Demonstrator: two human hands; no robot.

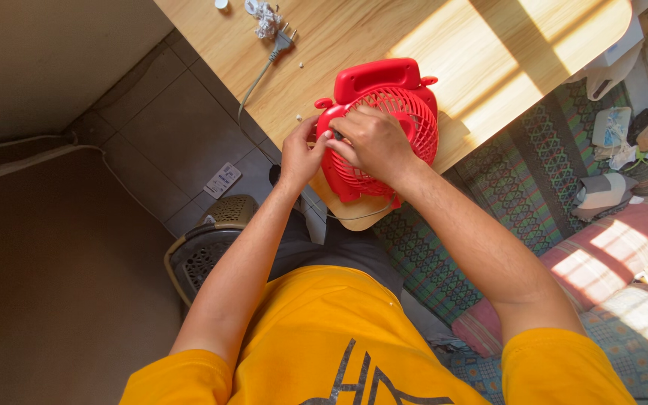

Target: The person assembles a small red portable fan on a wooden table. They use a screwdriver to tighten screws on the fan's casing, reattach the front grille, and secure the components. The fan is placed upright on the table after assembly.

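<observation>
Arms in yellow sleeves reached forward from the body, both bent in toward the middle. The left hand [299,156] was curled around the left edge of a small red fan [379,131], fingers closed on its rim. The right hand [373,142] lay on top of the fan's grille, fingers bunched together and pinching something small; what it was could not be seen. The two hands almost touched each other.

The fan lay flat on the near edge of a light wooden table [481,60], partly hanging over a rounded corner. A grey cord [253,86] ran from it to a plug [284,41] farther up the table, next to a crumpled white scrap [264,16].

Down on the tiled floor, left of the legs, sat a brown basket [208,247], and a white power strip [223,180] lay past it. On the right was a patterned rug [519,187] and a striped cushion [616,255], with a pile of clutter [624,150] beyond. Most of the tabletop past the fan was bare and sunny.
</observation>
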